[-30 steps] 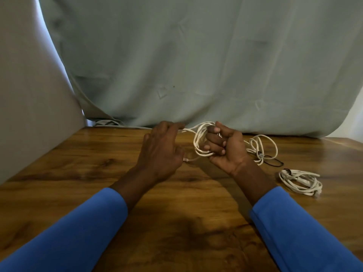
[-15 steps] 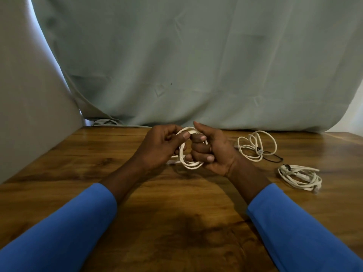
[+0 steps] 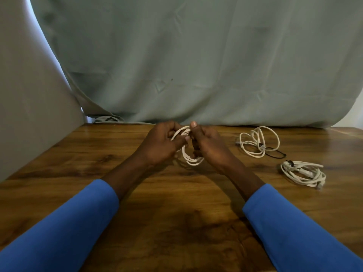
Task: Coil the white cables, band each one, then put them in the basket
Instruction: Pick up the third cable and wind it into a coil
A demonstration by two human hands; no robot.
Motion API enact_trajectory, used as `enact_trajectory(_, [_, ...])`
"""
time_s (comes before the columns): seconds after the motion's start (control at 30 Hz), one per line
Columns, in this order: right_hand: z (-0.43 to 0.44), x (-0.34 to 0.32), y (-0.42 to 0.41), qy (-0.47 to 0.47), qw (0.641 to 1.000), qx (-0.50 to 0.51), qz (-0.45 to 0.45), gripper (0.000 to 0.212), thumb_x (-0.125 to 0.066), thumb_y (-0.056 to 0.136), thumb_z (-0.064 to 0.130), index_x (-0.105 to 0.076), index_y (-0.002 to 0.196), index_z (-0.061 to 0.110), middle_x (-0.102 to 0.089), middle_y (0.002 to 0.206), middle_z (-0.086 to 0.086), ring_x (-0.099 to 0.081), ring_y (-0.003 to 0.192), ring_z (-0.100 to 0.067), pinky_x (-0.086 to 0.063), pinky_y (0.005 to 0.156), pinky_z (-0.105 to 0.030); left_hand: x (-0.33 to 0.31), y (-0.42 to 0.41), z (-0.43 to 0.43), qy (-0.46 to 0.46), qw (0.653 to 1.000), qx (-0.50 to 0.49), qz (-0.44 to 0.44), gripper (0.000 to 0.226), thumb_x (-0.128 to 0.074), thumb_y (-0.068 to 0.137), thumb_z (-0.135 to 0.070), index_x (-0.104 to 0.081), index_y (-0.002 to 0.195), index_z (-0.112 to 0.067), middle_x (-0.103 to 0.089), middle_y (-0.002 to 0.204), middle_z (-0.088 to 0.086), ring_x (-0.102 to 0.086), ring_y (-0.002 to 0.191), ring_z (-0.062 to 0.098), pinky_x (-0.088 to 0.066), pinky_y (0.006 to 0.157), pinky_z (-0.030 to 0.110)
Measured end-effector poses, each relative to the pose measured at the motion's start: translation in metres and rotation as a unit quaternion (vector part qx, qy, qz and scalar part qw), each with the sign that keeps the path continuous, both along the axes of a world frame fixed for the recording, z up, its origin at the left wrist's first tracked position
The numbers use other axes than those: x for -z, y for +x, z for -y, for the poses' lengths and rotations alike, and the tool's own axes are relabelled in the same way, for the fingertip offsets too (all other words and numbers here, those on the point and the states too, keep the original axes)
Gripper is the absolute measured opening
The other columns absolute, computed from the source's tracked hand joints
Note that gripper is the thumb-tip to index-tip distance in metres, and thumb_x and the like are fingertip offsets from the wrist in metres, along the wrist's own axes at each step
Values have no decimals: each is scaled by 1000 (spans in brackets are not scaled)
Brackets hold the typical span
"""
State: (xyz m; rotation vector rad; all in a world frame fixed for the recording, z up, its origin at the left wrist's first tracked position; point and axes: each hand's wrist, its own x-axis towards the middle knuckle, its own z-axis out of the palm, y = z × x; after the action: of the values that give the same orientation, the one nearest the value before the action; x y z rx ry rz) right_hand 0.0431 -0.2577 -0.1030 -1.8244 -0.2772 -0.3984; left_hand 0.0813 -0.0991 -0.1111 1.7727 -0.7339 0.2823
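Gripping hands: left hand (image 3: 161, 147) and right hand (image 3: 209, 149) both curl their fingers round the held coil (image 3: 191, 161) at frame centre, just above the desk (image 3: 176, 195).
Coil axis: loops hang roughly upright between the palms, with the lower arc free below the fingers.
Nearer hand: neither; both touch it.
Material: thin, smooth, springy white cord.
Right of frame: loose cable (image 3: 255, 143) with a black band (image 3: 277, 154) against it; bundled cable (image 3: 303, 173) lower right.
Missing: no basket in view.

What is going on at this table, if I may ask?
A person is coiling a white cable, holding its loops just over the wooden table with the left hand and right hand. To their right lie a loosely looped cable with a black band against it and, nearer, a tighter coiled cable. No basket is in view.
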Motion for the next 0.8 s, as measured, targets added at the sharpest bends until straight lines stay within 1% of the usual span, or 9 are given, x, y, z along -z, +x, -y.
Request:
enact_trajectory(0.03, [3,2,2,-21,1000,0,8,47,-42,109,40,-55,76,11,-42,44,11,-39,41,-3,-44,62,-39,1,-1,-3,-25,997,48,-62,10,-76,91,-8,-67,92,-13,-73,78,8,-69,67,19,-55,57,31])
enact_trajectory(0.1, [4,5,4,-39,999,-6,21,47,-43,109,40,-52,69,16,-42,45,12,-40,42,-3,-42,60,-36,1,-3,-7,-23,997,37,-63,14,-79,87,-6,-66,90,-7,-74,75,13,-70,63,27,-56,58,36])
enact_trajectory(0.23, [-9,7,4,-28,998,10,49,44,-42,110,37,-60,80,10,-48,48,11,-46,47,-1,-44,59,-36,-5,-7,-6,74,974,-182,116,29,-82,83,-31,-58,70,-23,-66,61,-5,-63,58,11,-44,53,31])
enact_trajectory(0.33, [-20,8,3,22,998,10,62,47,-41,110,34,-61,91,-4,-51,49,11,-49,47,-2,-46,62,-37,-5,-10,-1,101,940,-251,209,34,-73,86,-28,-43,70,-25,-51,59,-8,-57,60,21,-34,54,35])
enact_trajectory(0.43, [-25,9,2,62,996,-1,63,50,-39,111,31,-58,90,-10,-49,50,7,-47,46,-8,-44,60,-38,-1,-10,-1,123,930,-239,252,27,-70,90,-28,-44,82,-25,-53,65,-9,-57,63,23,-37,57,36])
enact_trajectory(0.5, [-23,7,1,105,993,-14,47,49,-38,112,31,-56,89,-9,-47,51,4,-45,43,-7,-43,53,-32,-1,-8,-5,111,944,-190,247,22,-70,92,-33,-51,88,-25,-60,71,-9,-60,65,14,-43,59,35])
enact_trajectory(0.57, [-18,1,3,175,984,-24,37,43,-38,112,30,-53,81,5,-42,47,8,-38,38,-4,-38,46,-24,-3,-7,-11,69,970,-127,196,23,-69,91,-46,-57,95,-28,-66,79,-9,-63,70,7,-50,62,33])
enact_trajectory(0.67, [-10,-6,9,312,949,-47,0,42,-36,112,33,-48,77,14,-30,46,9,-26,35,-3,-36,42,-20,-1,-3,-22,102,979,-82,158,28,-48,98,-60,-56,102,-33,-69,78,-5,-67,70,13,-55,66,44])
enact_trajectory(0.8, [10,-13,19,508,857,-70,-51,44,-34,112,34,-45,75,14,-26,40,8,-22,28,-4,-33,36,-17,-2,-4,-27,294,910,-170,238,32,-28,107,-52,-54,116,-37,-71,89,-6,-68,82,22,-42,66,37])
